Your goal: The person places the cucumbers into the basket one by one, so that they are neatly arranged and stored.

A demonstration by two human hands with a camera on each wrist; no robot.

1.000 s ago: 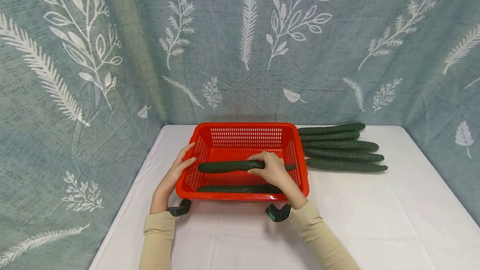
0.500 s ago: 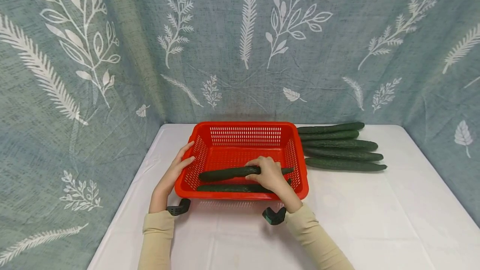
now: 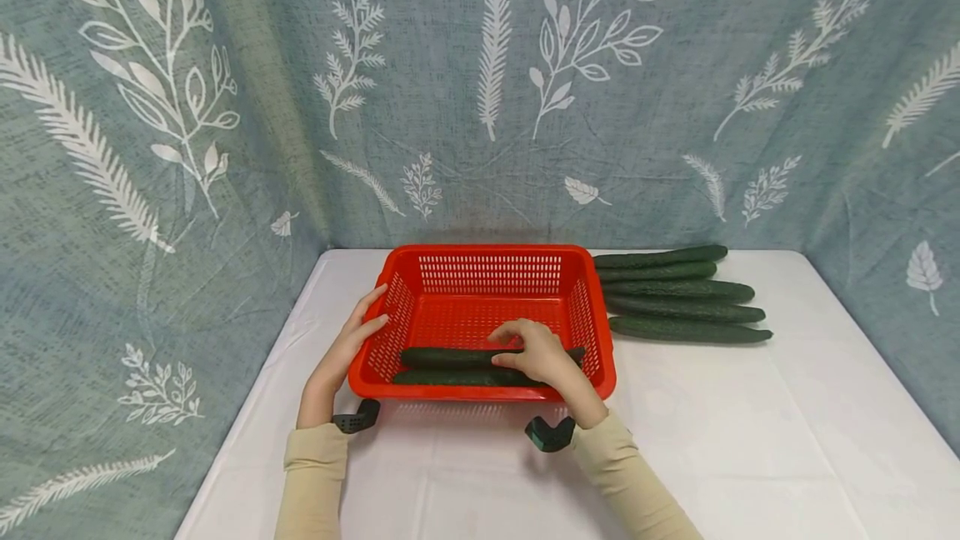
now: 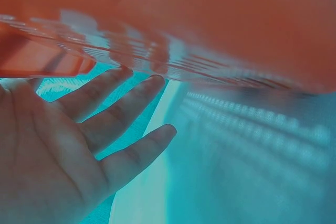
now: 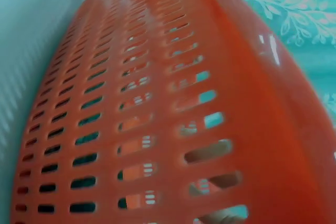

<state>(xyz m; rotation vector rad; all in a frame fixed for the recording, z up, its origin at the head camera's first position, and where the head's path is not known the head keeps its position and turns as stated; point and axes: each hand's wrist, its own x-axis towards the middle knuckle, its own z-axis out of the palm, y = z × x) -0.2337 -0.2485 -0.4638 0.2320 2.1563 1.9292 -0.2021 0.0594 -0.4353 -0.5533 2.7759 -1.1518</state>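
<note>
A red slotted plastic basket (image 3: 483,392) stands on the table. Inside, along its front wall, two cucumbers (image 3: 442,358) lie side by side, pointing left and right. My right hand (image 3: 546,355) is over the right part of the rear cucumber, thumb near it and fingers spread loosely above, no longer wrapped round it. Through the slots of the basket wall (image 5: 110,98), the right wrist view gives only glimpses of that hand. My left hand (image 3: 343,354) rests against the basket's left side with fingers extended; the left wrist view shows its palm (image 4: 47,145) and straight fingers.
Several cucumbers (image 3: 686,329) lie in a row on the white tablecloth (image 3: 750,423), right of the basket. A leaf-patterned curtain (image 3: 450,107) encloses the back and sides. Dark wrist devices (image 3: 551,433) sit below the basket's front rim.
My right hand has lowered the held cucumber toward the basket's front, laid it beside the other one and loosened its fingers. My left hand has stayed at the basket's left side.
</note>
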